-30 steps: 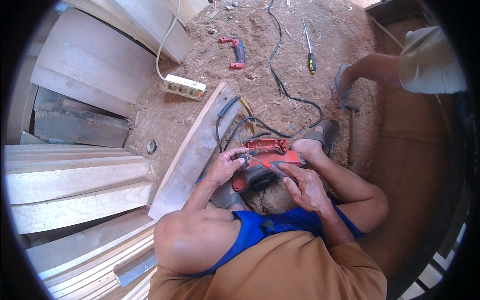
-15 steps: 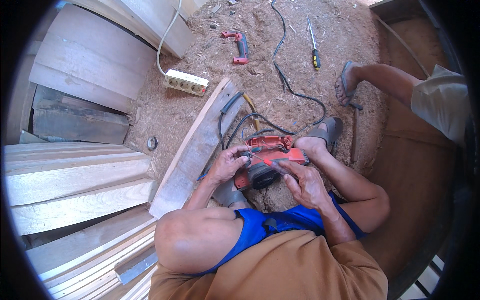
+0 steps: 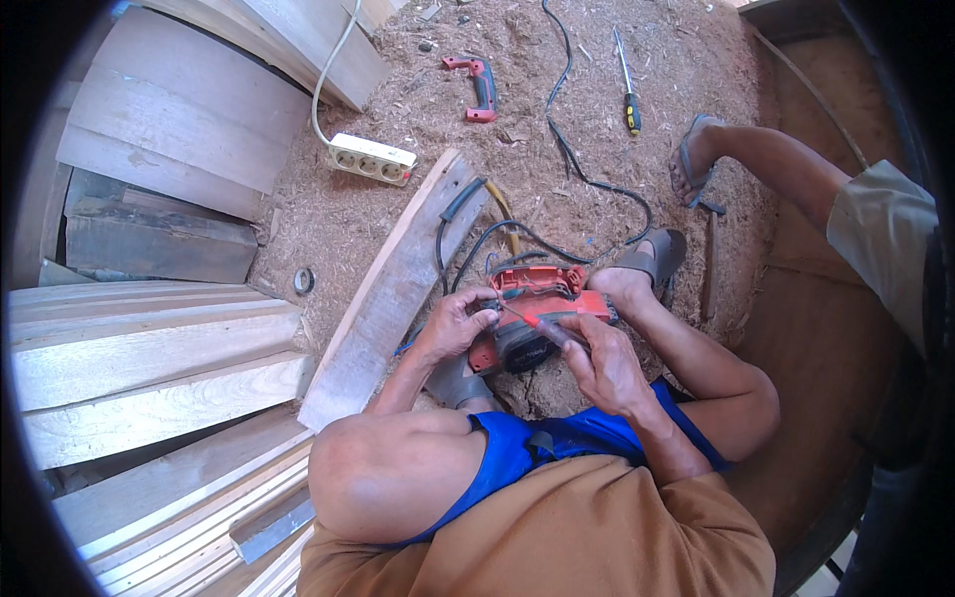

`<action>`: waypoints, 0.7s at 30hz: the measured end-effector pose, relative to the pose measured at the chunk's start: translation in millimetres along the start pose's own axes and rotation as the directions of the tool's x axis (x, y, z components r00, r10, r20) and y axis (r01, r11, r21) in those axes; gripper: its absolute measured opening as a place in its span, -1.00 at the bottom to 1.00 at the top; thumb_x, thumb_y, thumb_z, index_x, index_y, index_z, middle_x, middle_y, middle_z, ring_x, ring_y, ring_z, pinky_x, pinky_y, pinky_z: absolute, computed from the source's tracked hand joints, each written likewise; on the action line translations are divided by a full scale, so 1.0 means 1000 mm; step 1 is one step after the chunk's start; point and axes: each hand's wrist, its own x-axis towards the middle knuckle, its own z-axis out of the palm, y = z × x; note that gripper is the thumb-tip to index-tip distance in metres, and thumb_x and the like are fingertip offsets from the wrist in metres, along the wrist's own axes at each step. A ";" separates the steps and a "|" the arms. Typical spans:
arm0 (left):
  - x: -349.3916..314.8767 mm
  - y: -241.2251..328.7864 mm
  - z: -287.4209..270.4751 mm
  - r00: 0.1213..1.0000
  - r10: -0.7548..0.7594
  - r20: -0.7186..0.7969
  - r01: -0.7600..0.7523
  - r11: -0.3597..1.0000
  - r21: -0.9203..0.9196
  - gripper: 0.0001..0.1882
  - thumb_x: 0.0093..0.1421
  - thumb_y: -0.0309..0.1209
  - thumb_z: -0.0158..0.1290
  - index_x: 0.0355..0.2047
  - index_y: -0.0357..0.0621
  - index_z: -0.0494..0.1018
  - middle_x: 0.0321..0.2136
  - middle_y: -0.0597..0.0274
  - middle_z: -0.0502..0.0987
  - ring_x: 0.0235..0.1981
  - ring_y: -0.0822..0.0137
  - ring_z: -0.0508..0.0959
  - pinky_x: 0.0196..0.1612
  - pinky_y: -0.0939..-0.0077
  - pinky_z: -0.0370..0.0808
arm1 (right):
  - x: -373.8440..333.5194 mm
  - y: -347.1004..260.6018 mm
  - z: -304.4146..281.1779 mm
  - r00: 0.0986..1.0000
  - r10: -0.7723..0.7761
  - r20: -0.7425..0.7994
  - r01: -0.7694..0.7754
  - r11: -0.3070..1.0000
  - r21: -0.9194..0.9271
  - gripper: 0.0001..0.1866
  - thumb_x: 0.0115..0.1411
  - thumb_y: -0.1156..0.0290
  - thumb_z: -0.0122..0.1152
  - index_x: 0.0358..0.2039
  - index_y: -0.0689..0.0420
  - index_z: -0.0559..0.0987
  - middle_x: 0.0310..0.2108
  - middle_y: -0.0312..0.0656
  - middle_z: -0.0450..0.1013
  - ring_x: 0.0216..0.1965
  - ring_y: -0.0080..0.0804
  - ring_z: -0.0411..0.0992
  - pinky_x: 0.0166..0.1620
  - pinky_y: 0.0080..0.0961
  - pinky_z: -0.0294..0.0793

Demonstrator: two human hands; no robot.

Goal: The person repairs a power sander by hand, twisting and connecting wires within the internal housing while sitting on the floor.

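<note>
A red and black electric planer (image 3: 594,302) sits on the ground between my feet, its upper housing open with thin wires showing inside. My right hand (image 3: 609,368) is closed around the handle of a screwdriver (image 3: 529,319), whose shaft points left across the planer. At the planer's left end, my left hand (image 3: 460,322) pinches its thumb and fingers together by the screwdriver's tip; what lies between them is too small to make out. Farther off, a red and black handle cover (image 3: 483,92) lies on the sawdust.
A wooden plank (image 3: 383,298) lies beside the planer, with a black cable (image 3: 587,183) trailing away. A white power strip (image 3: 372,159) and a yellow-black screwdriver (image 3: 632,111) lie farther out. Stacked boards (image 3: 159,348) line the left. Another person's foot (image 3: 696,164) is at right.
My right hand and its screwdriver have shifted slightly, and the handle now shows more. My left hand stays at the planer's left end. The other person's leg has moved a little.
</note>
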 end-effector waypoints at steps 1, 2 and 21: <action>0.001 -0.001 -0.001 1.000 0.000 -0.002 0.000 1.000 0.000 -0.71 0.27 -0.50 0.16 0.00 -0.28 0.52 -0.20 0.28 0.59 -0.22 0.51 0.57 -0.07 0.57 0.54 | 0.001 -0.005 -0.002 0.996 -0.092 -0.018 0.090 0.992 -0.084 -0.66 0.12 0.59 0.19 -0.05 0.26 0.55 -0.32 0.06 0.50 -0.26 0.01 0.51 -0.18 -0.18 0.49; 0.002 -0.001 -0.003 1.000 0.010 -0.001 -0.010 0.999 -0.047 -0.71 0.27 -0.50 0.17 0.00 -0.27 0.52 -0.19 0.28 0.59 -0.22 0.51 0.58 -0.07 0.57 0.53 | 0.002 -0.007 -0.002 0.982 -0.185 -0.029 0.178 0.970 -0.168 -0.73 0.14 0.58 0.19 -0.11 0.26 0.54 -0.33 0.06 0.51 -0.29 0.02 0.53 -0.19 -0.17 0.50; 0.002 -0.001 0.000 1.000 -0.005 0.022 0.008 0.994 -0.108 -0.68 0.29 -0.52 0.14 0.04 -0.27 0.48 -0.22 0.29 0.61 -0.20 0.54 0.58 -0.07 0.58 0.54 | 0.007 -0.001 -0.016 0.978 -0.208 -0.011 0.203 0.964 -0.175 -0.68 0.15 0.48 0.29 -0.11 0.25 0.44 -0.30 0.13 0.49 -0.22 0.09 0.51 -0.15 -0.12 0.48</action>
